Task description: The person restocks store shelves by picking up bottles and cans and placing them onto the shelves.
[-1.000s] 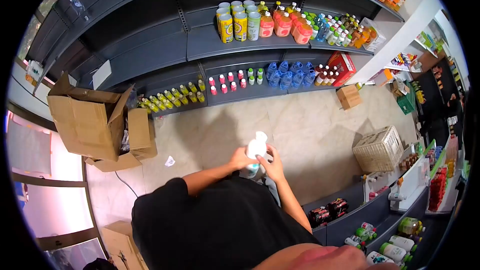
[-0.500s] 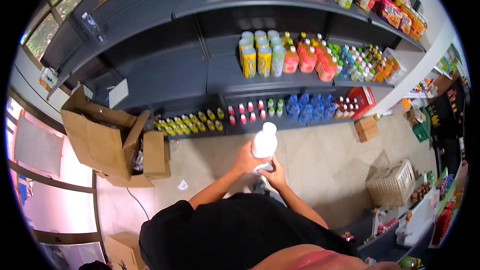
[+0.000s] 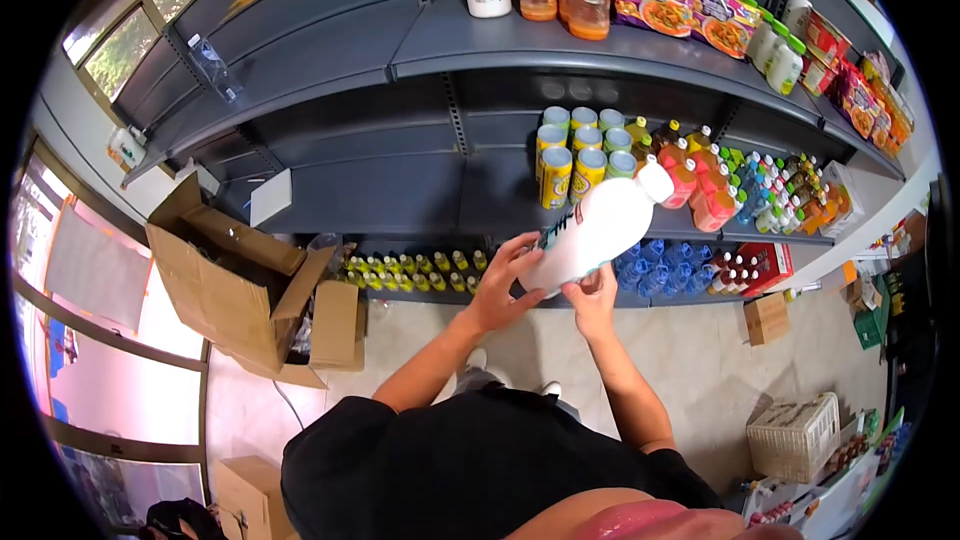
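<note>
Standing with an open cardboard box [image 3: 225, 285] at your left, you grip in your left hand [image 3: 503, 285] a white bottle [image 3: 600, 228] (tilted, its cap [image 3: 655, 181] toward the upper right) in front of the shelf [image 3: 345, 180]; your right hand [image 3: 593, 302] grips its lower end too, and a pale crate [image 3: 795, 438] sits on the floor [image 3: 690, 360] farther right.

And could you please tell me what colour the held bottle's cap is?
The cap is white, showing best in the head view.
</note>
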The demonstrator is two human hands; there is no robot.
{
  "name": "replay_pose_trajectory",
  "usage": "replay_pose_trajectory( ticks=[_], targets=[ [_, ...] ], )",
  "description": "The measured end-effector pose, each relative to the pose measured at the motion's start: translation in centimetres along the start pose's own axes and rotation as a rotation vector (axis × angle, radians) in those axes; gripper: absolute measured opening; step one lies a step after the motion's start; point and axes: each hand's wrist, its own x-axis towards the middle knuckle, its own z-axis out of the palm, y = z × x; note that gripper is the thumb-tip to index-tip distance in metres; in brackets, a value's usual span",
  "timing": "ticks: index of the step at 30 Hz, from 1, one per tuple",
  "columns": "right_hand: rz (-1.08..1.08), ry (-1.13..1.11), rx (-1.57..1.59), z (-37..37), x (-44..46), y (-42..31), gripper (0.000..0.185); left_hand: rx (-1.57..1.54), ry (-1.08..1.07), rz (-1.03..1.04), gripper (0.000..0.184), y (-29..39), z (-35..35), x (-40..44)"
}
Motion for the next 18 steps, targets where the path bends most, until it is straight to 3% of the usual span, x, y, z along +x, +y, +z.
replay_pose_trajectory(
  ticks=[1,6,10,13,16,18],
  targets=[
    [-0.032,-0.013,-0.048,0.8,1.9,0.2,0.075,-0.005,0.022,0.019,0.063,-0.4,-1.4,1.7],
    [-0.322,0.006,-0.454,9.5,12.3,-3.6,0.078,0.209,0.158,0.294,0.057,-3.4,-9.2,12.6],
    [-0.464,-0.011,-0.466,17.1,22.9,-6.2,0.089,0.257,0.280,0.358,0.055,-5.8,-14.5,21.5],
    [-0.562,0.024,-0.489,19.8,30.3,-5.1,0.091,0.376,0.314,0.279,0.060,-7.9,-17.4,26.6],
    [-0.574,0.078,-0.570,19.8,35.9,-3.2,0.090,0.361,0.176,0.050,0.070,-10.1,-19.1,29.0],
    [-0.535,0.163,-0.779,19.0,37.7,-1.7,0.088,0.398,0.148,-0.037,0.074,-11.4,-19.1,29.6]
  ],
)
